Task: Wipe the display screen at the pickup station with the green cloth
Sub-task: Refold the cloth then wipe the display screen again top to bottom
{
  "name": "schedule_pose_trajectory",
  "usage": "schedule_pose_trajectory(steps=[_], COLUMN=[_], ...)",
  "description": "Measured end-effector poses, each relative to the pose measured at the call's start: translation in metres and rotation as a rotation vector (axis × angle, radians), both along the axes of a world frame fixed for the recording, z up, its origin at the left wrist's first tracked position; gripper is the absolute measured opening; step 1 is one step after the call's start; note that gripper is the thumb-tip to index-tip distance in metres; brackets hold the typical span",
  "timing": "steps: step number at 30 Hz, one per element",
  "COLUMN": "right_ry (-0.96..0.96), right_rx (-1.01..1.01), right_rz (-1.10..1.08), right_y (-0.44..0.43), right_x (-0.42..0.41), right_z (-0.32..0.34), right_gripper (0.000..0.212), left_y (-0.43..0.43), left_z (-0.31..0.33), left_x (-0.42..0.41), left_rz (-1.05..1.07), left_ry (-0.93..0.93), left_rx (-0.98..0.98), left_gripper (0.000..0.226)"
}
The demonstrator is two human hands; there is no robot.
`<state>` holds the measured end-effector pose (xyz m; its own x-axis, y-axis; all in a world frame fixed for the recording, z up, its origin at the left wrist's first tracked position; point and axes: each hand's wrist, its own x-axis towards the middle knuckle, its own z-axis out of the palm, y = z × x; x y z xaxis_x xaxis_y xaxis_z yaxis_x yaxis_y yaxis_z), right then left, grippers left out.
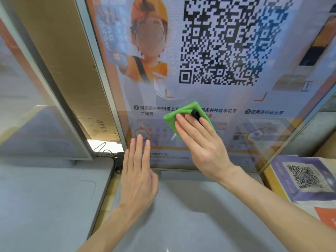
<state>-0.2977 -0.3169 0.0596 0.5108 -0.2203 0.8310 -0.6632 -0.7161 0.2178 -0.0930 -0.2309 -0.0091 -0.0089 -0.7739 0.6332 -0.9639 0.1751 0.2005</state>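
The right hand [201, 142] lies flat, fingers straight and slightly spread, pressing the green cloth [183, 110] against the display screen [272, 100]. It pins the cloth with the fingertips and the front of the palm rather than clutching it. A small black object [196, 113] sits at the middle fingertip; what it is cannot be told. The cloth is a folded green pad that shows beyond the fingers above and to the left. It sits on the lower middle of the glass, over the line of numbered instructions and just below the big QR code [218, 39]. From this hand most of the screen lies upward and to both sides, with only a narrow band below toward the bottom edge. So the coming stroke probably runs sideways along the text line or climbs toward the code. The left hand [138, 177] is also open, fingers straight and together. It is raised at the screen's lower left corner, well apart from the cloth and holding nothing; whether it touches the glass cannot be told. The screen looks glossy and hazy with reflections, and a cartoon figure [149, 42] in an orange helmet stands left of the code. A cardboard box [72, 60] stands beyond the screen's left frame, a black cable [119, 160] runs by the corner, and a printed leaflet [305, 177] lies to the right on the grey counter [45, 206].
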Motion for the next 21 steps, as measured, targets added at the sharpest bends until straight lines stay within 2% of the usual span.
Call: schedule_pose_trajectory(steps=[3,9,11,14,16,21], right_ry=[0.027,0.422,0.393,0.187,0.131,0.372], right_rx=[0.002,0.06,0.053,0.032,0.009,0.033], right_rz=[0.042,0.108,0.088,0.041,0.027,0.09], right_y=[0.0,0.006,0.009,0.007,0.005,0.005], right_x=[0.019,0.009,0.013,0.033,0.041,0.025], right_z=[-0.01,-0.062,-0.053,-0.025,-0.02,-0.066], right_gripper=[0.044,0.052,0.049,0.045,0.045,0.049], left_y=[0.001,-0.002,-0.003,-0.003,-0.004,-0.003], left_z=[-0.001,-0.004,-0.004,-0.005,-0.006,-0.009], left_x=[0.003,0.019,0.021,0.022,0.025,0.031], left_rz=[-0.014,0.022,-0.014,-0.046,-0.055,-0.07], left_ry=[0.011,0.004,0.013,0.038,0.045,0.067], left_rx=[-0.018,-0.05,-0.052,-0.041,-0.036,-0.048], left_gripper=[0.091,0.1,0.099,0.098,0.098,0.096])
